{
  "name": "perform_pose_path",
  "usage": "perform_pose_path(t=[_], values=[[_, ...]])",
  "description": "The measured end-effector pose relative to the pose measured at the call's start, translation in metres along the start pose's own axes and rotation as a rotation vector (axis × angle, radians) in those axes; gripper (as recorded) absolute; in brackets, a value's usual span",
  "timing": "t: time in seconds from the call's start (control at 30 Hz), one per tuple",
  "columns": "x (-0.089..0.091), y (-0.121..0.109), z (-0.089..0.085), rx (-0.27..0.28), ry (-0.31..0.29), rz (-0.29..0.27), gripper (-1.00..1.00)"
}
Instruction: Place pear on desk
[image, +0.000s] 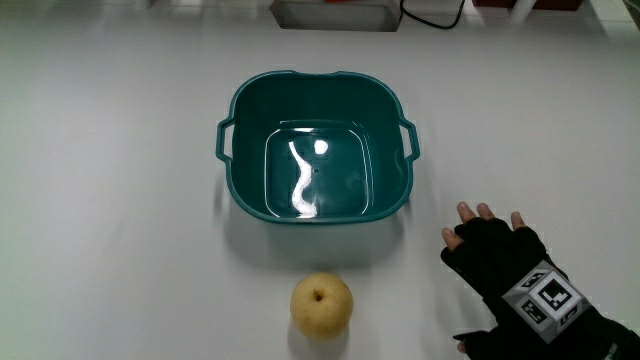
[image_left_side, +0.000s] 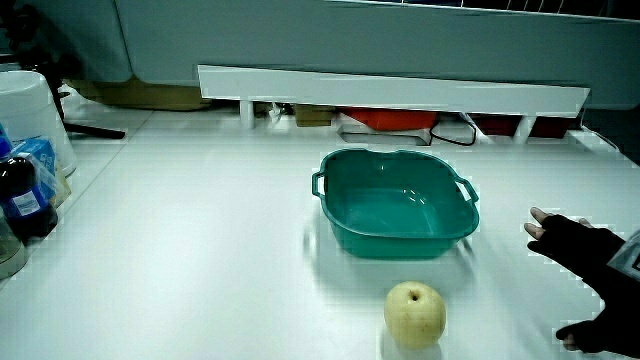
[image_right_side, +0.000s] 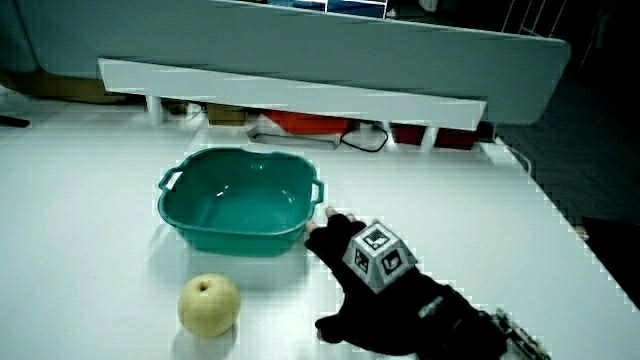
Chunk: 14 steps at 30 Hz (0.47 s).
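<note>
A yellow pear (image: 321, 305) rests upright on the white table, nearer to the person than the teal basin (image: 240, 105). In both side views the pear (image_left_side: 415, 313) (image_right_side: 209, 304) stands alone, apart from the basin (image_left_side: 334, 208) (image_right_side: 180, 228), which holds nothing. The gloved hand (image: 497, 263) lies flat beside the pear and beside the basin, fingers spread, thumb out, holding nothing. Its patterned cube (image: 542, 297) sits on its back. The hand (image_left_side: 580, 255) (image_right_side: 370, 275) touches neither pear nor basin.
A low white partition (image_left_side: 390, 88) runs along the table's edge farthest from the person, with cables and red items under it. A white container (image_left_side: 30, 110) and a dark bottle (image_left_side: 22, 200) stand at the table's side edge in a side view.
</note>
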Motion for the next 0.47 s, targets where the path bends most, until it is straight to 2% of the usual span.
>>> perform_pose_path(t=[0.07, 0.1, 0.2, 0.33, 0.43, 0.47], values=[[0.001, -0.002, -0.001, 0.001, -0.007, -0.01, -1.0], [0.002, -0.003, -0.001, -0.028, -0.003, -0.017, -1.0], [0.003, -0.005, -0.002, -0.002, -0.016, -0.015, -1.0], [0.006, -0.01, -0.003, -0.043, 0.008, -0.037, -1.0], [0.006, -0.011, -0.004, -0.01, 0.0, -0.028, -1.0], [0.006, -0.011, -0.007, -0.026, -0.013, -0.03, -1.0]])
